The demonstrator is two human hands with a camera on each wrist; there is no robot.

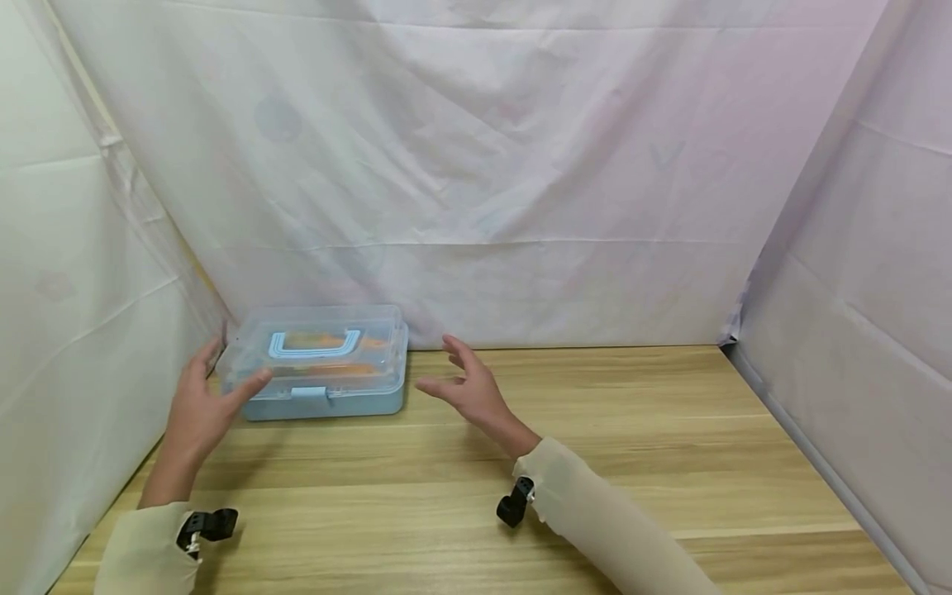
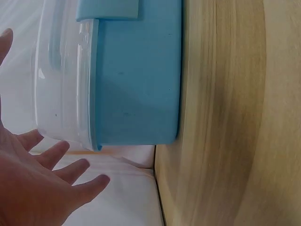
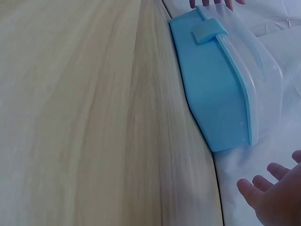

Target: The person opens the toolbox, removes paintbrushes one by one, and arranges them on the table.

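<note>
A light-blue plastic box (image 1: 320, 397) with a clear lid (image 1: 316, 347), a blue handle (image 1: 316, 344) and a front clasp (image 1: 308, 393) stands at the back left of the wooden table (image 1: 595, 446). Orange contents show dimly through the lid. My left hand (image 1: 204, 397) hovers with spread fingers at the box's left end, its thumb close to the lid's front corner. My right hand (image 1: 464, 384) is held spread to the right of the box, a short gap away. The left wrist view shows the box's blue side (image 2: 138, 80) and my straight fingers (image 2: 61, 174) beside it.
White cloth walls (image 1: 483, 165) close in the table on the left, back and right. The box sits close to the back-left corner. Bare wood stretches across the table's front and right.
</note>
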